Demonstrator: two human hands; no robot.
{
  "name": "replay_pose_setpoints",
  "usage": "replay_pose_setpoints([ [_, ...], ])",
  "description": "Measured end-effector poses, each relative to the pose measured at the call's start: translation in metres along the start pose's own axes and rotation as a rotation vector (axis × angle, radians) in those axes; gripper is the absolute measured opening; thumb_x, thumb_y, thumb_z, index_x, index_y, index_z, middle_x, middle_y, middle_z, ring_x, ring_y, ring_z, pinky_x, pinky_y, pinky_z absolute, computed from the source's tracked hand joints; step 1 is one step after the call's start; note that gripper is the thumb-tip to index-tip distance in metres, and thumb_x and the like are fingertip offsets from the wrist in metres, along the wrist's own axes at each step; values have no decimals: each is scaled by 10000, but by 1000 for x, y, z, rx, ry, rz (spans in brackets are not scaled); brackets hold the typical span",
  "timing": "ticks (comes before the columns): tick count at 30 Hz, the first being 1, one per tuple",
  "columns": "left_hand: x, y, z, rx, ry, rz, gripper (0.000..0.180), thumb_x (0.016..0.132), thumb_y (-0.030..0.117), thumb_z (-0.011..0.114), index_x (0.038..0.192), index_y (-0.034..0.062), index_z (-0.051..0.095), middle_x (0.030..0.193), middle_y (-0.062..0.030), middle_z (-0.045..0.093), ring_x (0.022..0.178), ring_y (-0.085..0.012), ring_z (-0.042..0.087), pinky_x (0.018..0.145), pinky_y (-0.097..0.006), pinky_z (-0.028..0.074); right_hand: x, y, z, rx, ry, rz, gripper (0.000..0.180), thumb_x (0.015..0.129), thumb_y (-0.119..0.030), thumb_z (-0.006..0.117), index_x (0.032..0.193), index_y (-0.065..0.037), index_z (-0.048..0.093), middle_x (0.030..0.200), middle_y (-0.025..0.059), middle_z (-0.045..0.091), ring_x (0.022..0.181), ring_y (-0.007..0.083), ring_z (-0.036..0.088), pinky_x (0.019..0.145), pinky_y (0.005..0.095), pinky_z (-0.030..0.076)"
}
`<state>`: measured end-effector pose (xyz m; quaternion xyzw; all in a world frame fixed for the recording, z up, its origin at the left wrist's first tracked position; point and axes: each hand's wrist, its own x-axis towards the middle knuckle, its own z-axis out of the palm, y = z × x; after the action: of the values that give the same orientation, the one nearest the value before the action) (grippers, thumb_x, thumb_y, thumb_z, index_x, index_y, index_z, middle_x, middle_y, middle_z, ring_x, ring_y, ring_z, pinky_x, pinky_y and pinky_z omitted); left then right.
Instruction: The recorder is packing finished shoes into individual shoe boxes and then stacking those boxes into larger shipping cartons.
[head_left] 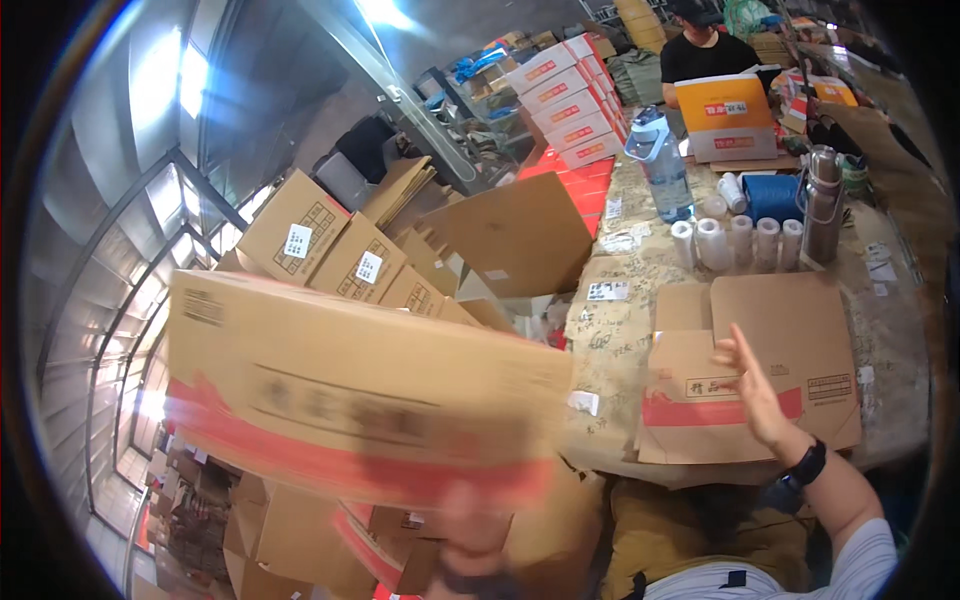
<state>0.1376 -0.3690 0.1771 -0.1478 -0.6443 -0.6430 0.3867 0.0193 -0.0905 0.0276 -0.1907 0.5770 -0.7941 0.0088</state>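
A large brown cardboard box [340, 370] with a red band is held up tilted on my left, smeared by motion. My left hand [475, 520] is at its lower edge and grips it there; the fingers are blurred and partly hidden. Over the table, my right hand [757, 400] is raised with its fingers apart and nothing in it. Beneath that hand lies a flattened brown carton [690, 415] with a red band, near the table's front edge. I cannot tell whether the right hand touches it.
Several tape rolls [740, 243], a water bottle [665, 175] and a steel flask [823, 210] stand behind the carton on the paper-covered table [600, 350]. Stacked boxes [340, 250] rise at the left. Across the table, a person [700, 55] is behind an orange-and-white box [730, 118].
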Motion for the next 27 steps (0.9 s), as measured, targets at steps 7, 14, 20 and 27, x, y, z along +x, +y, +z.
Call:
replay_pose_setpoints([
  [7, 166, 64, -159, -37, 373, -77, 465, 881, 330, 503, 1240, 35, 500, 1185, -88, 576, 999, -269, 594, 853, -386, 497, 5, 44, -37, -434, 35, -28, 381, 888, -132, 564, 1251, -31, 507, 1067, 40, 479, 930, 114, 468, 793, 245, 425],
  [14, 185, 50, -193, 237, 362, -90, 456, 957, 419, 415, 1137, 42, 595, 1172, -93, 581, 1102, -229, 537, 949, -359, 428, -18, 70, -47, -546, 76, -27, 223, 832, -32, 586, 1050, 7, 603, 989, 72, 545, 771, 127, 576, 695, 243, 476],
  [20, 181, 53, -211, 1271, 217, 194, 331, 855, 153, 660, 1135, -5, 581, 1160, -81, 575, 1084, -174, 500, 968, -315, 369, -18, 66, -54, -587, 16, -6, 215, 853, -84, 588, 1053, -9, 614, 967, 80, 559, 815, 133, 582, 717, 248, 481],
  [27, 185, 25, -259, 1028, 245, 299, 386, 908, 158, 568, 1231, -39, 494, 1253, -115, 493, 1165, -215, 444, 1035, -342, 306, 47, 43, -66, -685, 52, 19, 251, 861, -186, 610, 1071, -49, 621, 902, 98, 568, 820, 211, 580, 738, 332, 485],
])
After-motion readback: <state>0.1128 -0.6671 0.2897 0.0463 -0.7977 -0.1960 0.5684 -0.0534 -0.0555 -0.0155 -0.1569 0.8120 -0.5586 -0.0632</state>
